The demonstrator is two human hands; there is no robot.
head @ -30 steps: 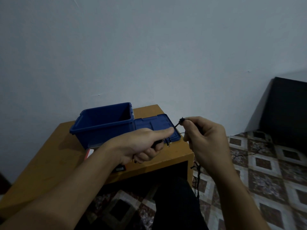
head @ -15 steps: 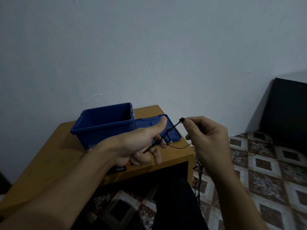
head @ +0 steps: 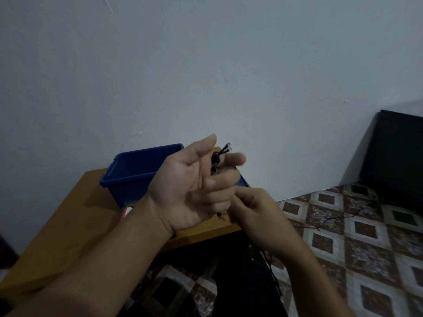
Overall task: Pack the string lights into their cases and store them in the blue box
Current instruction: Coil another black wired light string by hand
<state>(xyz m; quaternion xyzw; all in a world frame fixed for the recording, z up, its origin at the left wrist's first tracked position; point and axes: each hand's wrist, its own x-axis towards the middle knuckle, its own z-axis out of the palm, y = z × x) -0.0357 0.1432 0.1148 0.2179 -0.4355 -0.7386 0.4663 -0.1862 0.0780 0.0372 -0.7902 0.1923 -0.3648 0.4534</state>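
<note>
My left hand [head: 190, 191] is raised palm-up in front of the blue box [head: 137, 172], fingers curled, with black string lights [head: 217, 161] wound around the fingers and two small bulbs sticking up. Just below and to the right, my right hand [head: 256, 213] pinches the thin black wire at the left hand's lower fingers. More wire [head: 272, 271] hangs down below my right wrist. The blue box stands open on the wooden table [head: 75, 225]. Its lid [head: 242, 181] is mostly hidden behind my left hand.
A plain wall rises behind the table. Patterned floor tiles [head: 343, 236] lie to the right, with loose black wire [head: 332, 219] trailing across them. A black object [head: 398, 159] stands at the far right. A red-and-white item [head: 126, 211] peeks out beside the box.
My left hand has turned palm-up and risen, with the lights now looped on its fingers. My right hand has dropped from the raised bulb end to below the left fingers.
</note>
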